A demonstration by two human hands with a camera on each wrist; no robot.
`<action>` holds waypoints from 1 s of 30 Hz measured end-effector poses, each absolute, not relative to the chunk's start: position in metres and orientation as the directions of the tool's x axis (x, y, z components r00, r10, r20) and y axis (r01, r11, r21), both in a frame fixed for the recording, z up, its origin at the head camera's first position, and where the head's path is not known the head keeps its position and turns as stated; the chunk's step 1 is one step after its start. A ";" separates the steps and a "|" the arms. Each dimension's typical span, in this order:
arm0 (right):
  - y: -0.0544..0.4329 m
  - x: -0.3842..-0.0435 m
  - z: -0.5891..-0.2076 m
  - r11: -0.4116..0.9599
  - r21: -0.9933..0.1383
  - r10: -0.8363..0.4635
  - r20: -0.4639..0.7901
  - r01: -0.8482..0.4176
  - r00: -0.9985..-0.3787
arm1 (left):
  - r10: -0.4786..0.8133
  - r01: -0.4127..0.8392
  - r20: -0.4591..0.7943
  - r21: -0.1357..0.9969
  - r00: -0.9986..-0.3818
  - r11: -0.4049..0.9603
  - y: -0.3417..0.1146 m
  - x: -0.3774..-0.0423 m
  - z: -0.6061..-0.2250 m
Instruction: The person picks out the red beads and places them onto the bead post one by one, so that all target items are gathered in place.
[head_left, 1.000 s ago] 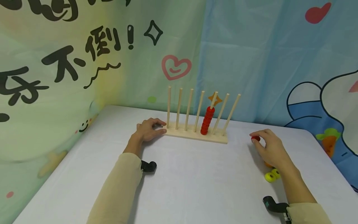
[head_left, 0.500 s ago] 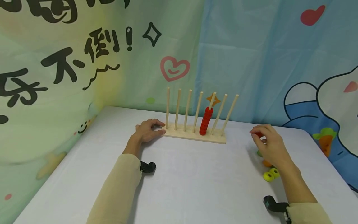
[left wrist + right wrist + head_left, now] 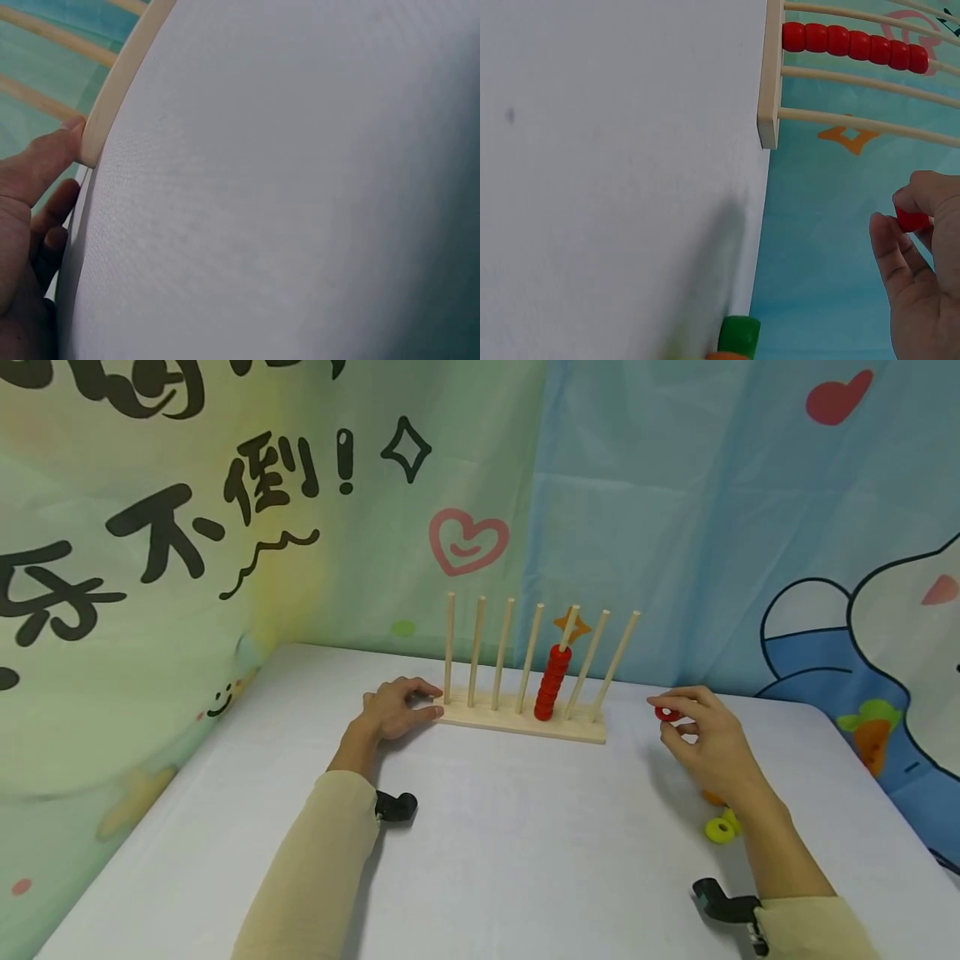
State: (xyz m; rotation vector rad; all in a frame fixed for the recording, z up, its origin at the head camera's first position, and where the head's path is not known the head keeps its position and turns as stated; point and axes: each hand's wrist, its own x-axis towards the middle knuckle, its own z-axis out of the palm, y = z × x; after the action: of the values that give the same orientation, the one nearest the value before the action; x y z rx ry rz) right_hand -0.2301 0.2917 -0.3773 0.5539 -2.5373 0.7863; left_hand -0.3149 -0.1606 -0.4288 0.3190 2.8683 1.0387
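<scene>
A wooden peg rack [image 3: 487, 719] with a row of upright pegs stands toward the back of the white table. One peg, third from the right, carries a stack of several red beads [image 3: 551, 687]; its top sticks out bare. My left hand [image 3: 396, 708] grips the left end of the base, its thumb on the front edge in the left wrist view. To the right of the rack, above the table, my right hand [image 3: 708, 737] pinches a single red bead [image 3: 909, 219] between thumb and fingers. The bead's hole shows in the head view.
Yellow beads [image 3: 715, 835] and an orange bead [image 3: 712, 797] lie under my right forearm, partly covered by it. A green bead [image 3: 739, 334] also lies there in the right wrist view. A printed cloth backdrop [image 3: 637, 527] hangs behind the table [image 3: 525, 843].
My right hand has moved slightly left and up with the red bead, turning so the bead's hole shows. My left hand and the rack have stayed in place.
</scene>
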 end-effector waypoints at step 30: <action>0.257 -0.231 -0.360 0.648 -0.571 -0.206 0.506 -0.504 -0.838 | 0.220 0.170 -0.006 0.616 -0.976 0.769 -0.160 -0.317 -0.430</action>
State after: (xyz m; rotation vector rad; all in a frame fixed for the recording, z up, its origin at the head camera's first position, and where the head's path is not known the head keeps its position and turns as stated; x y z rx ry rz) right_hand -0.2307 0.2569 -0.3605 0.5606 -2.4704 1.0290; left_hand -0.3166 -0.1603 -0.4304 0.3179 2.8821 0.9915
